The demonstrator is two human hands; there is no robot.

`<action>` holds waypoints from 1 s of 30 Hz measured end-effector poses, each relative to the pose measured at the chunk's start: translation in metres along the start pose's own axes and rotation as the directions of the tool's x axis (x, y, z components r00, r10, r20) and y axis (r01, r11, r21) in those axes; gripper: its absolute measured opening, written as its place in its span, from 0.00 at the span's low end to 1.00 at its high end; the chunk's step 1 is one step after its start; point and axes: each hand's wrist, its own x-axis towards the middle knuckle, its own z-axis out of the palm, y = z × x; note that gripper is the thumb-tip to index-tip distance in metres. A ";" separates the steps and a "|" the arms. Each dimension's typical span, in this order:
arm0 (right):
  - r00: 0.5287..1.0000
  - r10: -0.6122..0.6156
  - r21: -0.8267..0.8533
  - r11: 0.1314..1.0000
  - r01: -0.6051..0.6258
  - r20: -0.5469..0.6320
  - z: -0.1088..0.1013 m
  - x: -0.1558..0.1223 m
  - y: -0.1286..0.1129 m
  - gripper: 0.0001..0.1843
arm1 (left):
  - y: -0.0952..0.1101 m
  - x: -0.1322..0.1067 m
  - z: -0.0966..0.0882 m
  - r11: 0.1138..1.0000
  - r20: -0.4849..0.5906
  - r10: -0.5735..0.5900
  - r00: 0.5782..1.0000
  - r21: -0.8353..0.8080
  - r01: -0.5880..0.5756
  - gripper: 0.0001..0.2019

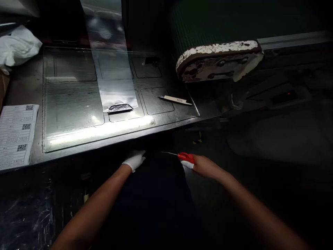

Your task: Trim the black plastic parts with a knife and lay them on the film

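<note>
My right hand (196,164), partly gloved in white, is wrapped around a red air blow gun (186,158). Its thin, slightly bent metal nozzle points left toward my other hand. In a white glove, my left hand (134,160) is low in front of the table edge, over my dark clothing. Its fingers are curled, and anything between them is lost in the dark. On the glass-like sheet (73,104) above lies a small black glossy part (120,108), at the lower end of a clear plastic film strip (116,76).
A beige-handled craft knife (177,100) marked A05 lies on the sheet's right. A small black object (152,60) sits farther back. Printed labels (17,135) and a white cloth (19,47) are at left. A green conveyor (221,55) with a worn end juts in at upper right.
</note>
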 end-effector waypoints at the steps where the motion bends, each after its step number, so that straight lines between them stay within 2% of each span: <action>1: 1.000 -0.007 0.010 1.000 0.007 0.004 -0.001 -0.003 -0.001 0.33 | 0.000 -0.001 -0.002 1.000 0.005 0.002 1.000 0.011 -0.002 0.12; 3: 0.999 -0.035 0.060 0.998 0.033 0.026 -0.001 -0.010 0.001 0.30 | 0.004 -0.003 -0.005 1.000 -0.002 0.011 1.000 -0.003 -0.011 0.13; 6: 0.997 -0.068 0.174 0.983 0.064 0.020 -0.006 -0.025 0.014 0.24 | 0.019 -0.015 -0.008 0.992 -0.021 0.051 0.998 -0.113 -0.053 0.16; 8: 0.996 -0.063 0.255 0.964 0.079 -0.070 -0.011 -0.033 0.030 0.23 | 0.032 -0.032 -0.006 0.971 -0.037 0.094 0.995 -0.216 -0.100 0.20; 10: 0.967 -0.016 0.331 0.938 0.102 -0.253 -0.018 -0.031 0.046 0.26 | 0.045 -0.059 -0.001 0.941 -0.040 0.147 0.988 -0.302 -0.152 0.25; 12: 0.876 0.072 0.393 0.909 0.139 -0.477 -0.023 -0.016 0.058 0.30 | 0.056 -0.092 0.005 0.917 -0.026 0.199 0.980 -0.347 -0.196 0.28; 14: 0.741 0.162 0.432 0.882 0.187 -0.652 -0.028 0.013 0.062 0.34 | 0.067 -0.126 0.009 0.910 -0.024 0.224 0.974 -0.352 -0.218 0.28; 16: 0.640 0.229 0.463 0.858 0.224 -0.734 -0.030 0.048 0.060 0.37 | 0.078 -0.155 0.012 0.891 -0.040 0.237 0.971 -0.390 -0.233 0.24; 17: 0.622 0.248 0.478 0.846 0.235 -0.743 -0.030 0.065 0.056 0.37 | 0.084 -0.168 0.012 0.863 -0.054 0.259 0.964 -0.436 -0.256 0.21; 18: 0.629 0.255 0.494 0.836 0.239 -0.734 -0.029 0.080 0.051 0.36 | 0.091 -0.178 0.013 0.818 -0.077 0.295 0.952 -0.495 -0.293 0.19; 19: 0.661 0.246 0.509 0.826 0.240 -0.709 -0.027 0.092 0.044 0.34 | 0.098 -0.186 0.013 0.758 -0.109 0.339 0.934 -0.556 -0.340 0.17; 21: 0.772 0.163 0.530 0.810 0.251 -0.614 -0.020 0.103 0.023 0.27 | 0.115 -0.197 0.012 0.627 -0.188 0.429 0.884 -0.643 -0.441 0.15; 23: 0.874 0.005 0.542 0.787 0.296 -0.486 -0.016 0.095 -0.010 0.22 | 0.133 -0.201 0.009 0.511 -0.272 0.498 0.824 -0.675 -0.532 0.13; 24: 0.895 -0.104 0.539 0.766 0.350 -0.434 -0.016 0.084 -0.031 0.19 | 0.141 -0.201 0.007 0.464 -0.307 0.524 0.794 -0.679 -0.569 0.13; 25: 0.889 -0.221 0.531 0.735 0.422 -0.401 -0.017 0.070 -0.054 0.17 | 0.149 -0.201 0.005 0.425 -0.335 0.545 0.768 -0.680 -0.598 0.12; 26: 0.855 -0.339 0.515 0.689 0.510 -0.393 -0.021 0.055 -0.079 0.15 | 0.155 -0.200 0.003 0.392 -0.360 0.559 0.747 -0.679 -0.621 0.12; 27: 0.738 -0.518 0.442 0.592 0.674 -0.432 -0.026 0.039 -0.104 0.11 | 0.161 -0.199 0.002 0.369 -0.381 0.566 0.731 -0.676 -0.638 0.12; 28: 0.599 -0.662 0.364 0.476 0.801 -0.452 -0.032 0.025 -0.128 0.11 | 0.166 -0.198 0.000 0.361 -0.398 0.567 0.722 -0.668 -0.651 0.12; 30: 0.362 -0.799 0.212 0.295 0.932 -0.480 -0.043 0.006 -0.169 0.10 | 0.174 -0.199 -0.002 0.398 -0.439 0.562 0.701 -0.599 -0.694 0.12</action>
